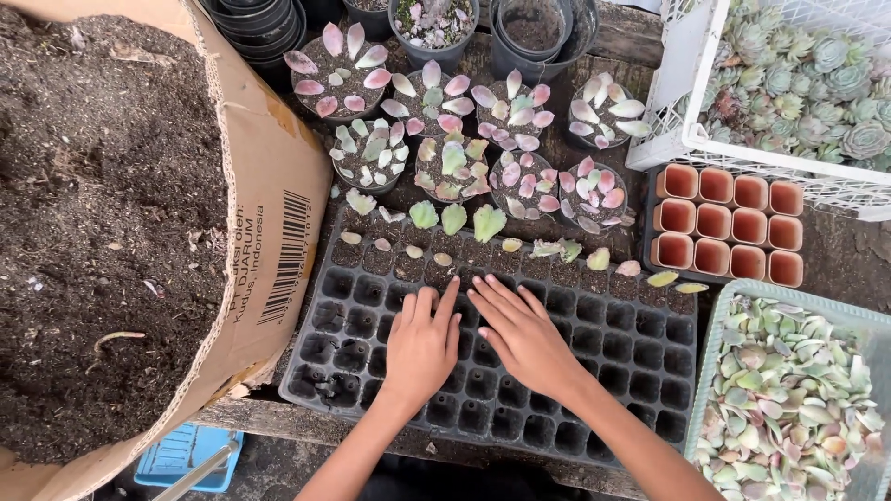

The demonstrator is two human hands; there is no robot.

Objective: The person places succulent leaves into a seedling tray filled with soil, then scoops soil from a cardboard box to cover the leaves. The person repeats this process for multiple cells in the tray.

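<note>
Here both hands lie flat on the black seedling tray (371, 371), the left hand (422, 348) and the right hand (524, 336) side by side near its middle, fingers stretched out and close together, tips pointing away from the person toward the far rows. Neither hand grips anything; the palms simply press on the cell tops. The tray sits on the wooden table (278, 419), its long axis running left to right across the view and tilted slightly down to the right. Its 2 far rows hold soil and loose succulent leaves (455, 219); the near cells look empty. By my judgement the step in hand is settling or steadying the tray between fillings, and the next move would call for lifting a hand off to fetch soil from the cardboard box (278, 186) on the left or leaves from the pale basket (719, 320) on the right.
</note>
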